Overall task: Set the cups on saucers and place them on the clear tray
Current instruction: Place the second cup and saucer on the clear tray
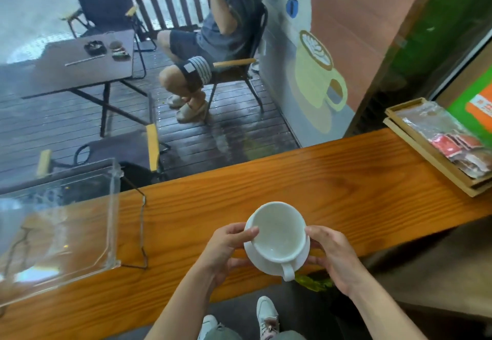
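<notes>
Counter: a long orange-brown wooden counter runs across the view, set against a window onto a wet dark deck.
Outside: beyond the glass stand a dark folding table, folding chairs and a picket fence; a seated person is in one chair by a wall painted with a yellow coffee cup.
Tray: a clear tray sits at the counter's left end, its raised walls visible, nothing white inside it.
Left hand: the left hand comes up from below, thumb hooked over the cup's left rim, fingers curled beneath the saucer.
Cup: a white cup, empty, sits on a white saucer, held just above the counter's near edge, well apart from the tray; its handle points toward the wearer.
Right hand: the right hand mirrors it, thumb against the cup's right side, fingers gripping under the saucer.
Box: a shallow wooden box of wrapped red packets rests at the counter's right end.
Floor: white shoes show below the counter.
</notes>
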Demonstrator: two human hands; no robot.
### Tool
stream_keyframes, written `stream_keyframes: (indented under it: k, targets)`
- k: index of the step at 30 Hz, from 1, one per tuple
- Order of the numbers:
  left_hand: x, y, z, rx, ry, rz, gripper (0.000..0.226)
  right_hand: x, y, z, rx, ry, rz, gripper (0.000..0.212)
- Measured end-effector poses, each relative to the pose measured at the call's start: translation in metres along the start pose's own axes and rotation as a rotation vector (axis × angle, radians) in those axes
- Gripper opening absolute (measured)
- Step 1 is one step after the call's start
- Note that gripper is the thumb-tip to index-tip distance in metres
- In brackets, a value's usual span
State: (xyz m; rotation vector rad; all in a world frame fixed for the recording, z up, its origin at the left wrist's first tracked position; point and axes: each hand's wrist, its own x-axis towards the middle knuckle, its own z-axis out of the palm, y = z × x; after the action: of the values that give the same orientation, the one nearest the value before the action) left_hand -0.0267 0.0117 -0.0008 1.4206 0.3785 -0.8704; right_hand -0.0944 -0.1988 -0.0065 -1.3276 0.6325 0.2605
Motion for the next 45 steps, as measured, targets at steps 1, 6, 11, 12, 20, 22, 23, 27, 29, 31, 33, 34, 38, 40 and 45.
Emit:
stream_keyframes:
  k: [1,6,11,12,20,22,23,27,29,31,33,34,38,40,45]
  targets:
    - [-0.007,0.006,-0.007,-0.009,0.012,0.047,0.061,0.0,-0.008,0.008,-0.015,-0.017,-0.024,0.033]
    - [-0.048,0.036,-0.04,-0.025,0.092,0.288,0.061,-0.006,-0.049,0.056,-0.088,-0.126,-0.161,0.047]
    - [-0.082,0.057,-0.076,-0.07,0.259,0.468,0.065,-0.016,-0.075,0.108,-0.074,-0.214,-0.233,0.05]
    - [-0.089,0.06,-0.085,-0.074,0.283,0.508,0.059,-0.017,-0.079,0.12,-0.07,-0.234,-0.236,0.052]
    - [-0.13,0.074,-0.151,-0.135,0.42,0.623,0.02,-0.027,-0.092,0.218,-0.134,-0.337,-0.241,0.039]
    - [-0.138,0.076,-0.169,-0.138,0.452,0.635,0.015,-0.029,-0.093,0.238,-0.132,-0.369,-0.239,0.04]
    - [-0.141,0.078,-0.177,-0.137,0.467,0.64,0.012,-0.029,-0.093,0.248,-0.131,-0.384,-0.234,0.037]
    - [-0.152,0.083,-0.212,-0.107,0.475,0.649,0.012,-0.028,-0.089,0.286,-0.141,-0.4,-0.216,0.031]
    - [-0.156,0.083,-0.229,-0.089,0.475,0.643,0.015,-0.028,-0.086,0.303,-0.155,-0.372,-0.22,0.031]
    - [-0.155,0.081,-0.243,-0.091,0.498,0.628,0.015,-0.028,-0.081,0.318,-0.169,-0.336,-0.232,0.03]
    - [-0.152,0.079,-0.254,-0.093,0.518,0.61,0.014,-0.028,-0.076,0.33,-0.188,-0.307,-0.244,0.028]
    - [-0.15,0.077,-0.258,-0.097,0.522,0.603,0.014,-0.028,-0.075,0.336,-0.195,-0.299,-0.246,0.025]
    - [-0.143,0.073,-0.269,-0.095,0.523,0.591,0.016,-0.03,-0.072,0.352,-0.217,-0.262,-0.256,0.017]
    - [-0.14,0.073,-0.272,-0.083,0.532,0.589,0.017,-0.03,-0.071,0.358,-0.238,-0.242,-0.272,0.022]
    - [-0.13,0.076,-0.277,-0.062,0.548,0.591,0.024,-0.027,-0.067,0.367,-0.247,-0.217,-0.25,0.024]
